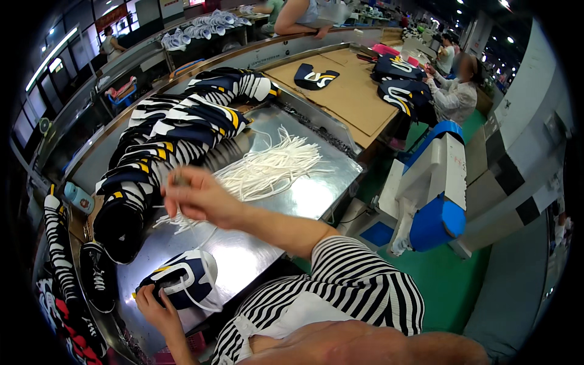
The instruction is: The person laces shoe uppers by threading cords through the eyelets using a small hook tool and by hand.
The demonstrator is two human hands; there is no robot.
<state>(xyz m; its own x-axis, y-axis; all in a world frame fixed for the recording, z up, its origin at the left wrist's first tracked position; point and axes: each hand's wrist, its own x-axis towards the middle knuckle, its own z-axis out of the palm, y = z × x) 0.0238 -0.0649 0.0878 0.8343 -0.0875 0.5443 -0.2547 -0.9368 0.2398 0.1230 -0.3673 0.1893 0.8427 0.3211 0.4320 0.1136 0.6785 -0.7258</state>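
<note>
A navy shoe upper [193, 291] with white and yellow trim lies on the metal worktop near me. My left hand [157, 309] grips its left edge, fingers bent over the rim. A white shoelace [190, 294] passes through the upper and loops over its right side. Above and beyond it, my right hand [198, 198] is raised with its fingers pinched; motion blurs it. A faint white strand runs down from those fingertips, seemingly the lace. Just behind the right hand spreads a loose heap of white shoelaces [274, 167].
Long stacked rows of navy and white shoe uppers [176, 131] line the worktop's left and far side. A black shoe [97, 277] and blue bottle [79, 198] stand at left. A blue-and-white machine [426, 188] is at right. Beyond cardboard [340, 91], a co-worker [456, 91] sits.
</note>
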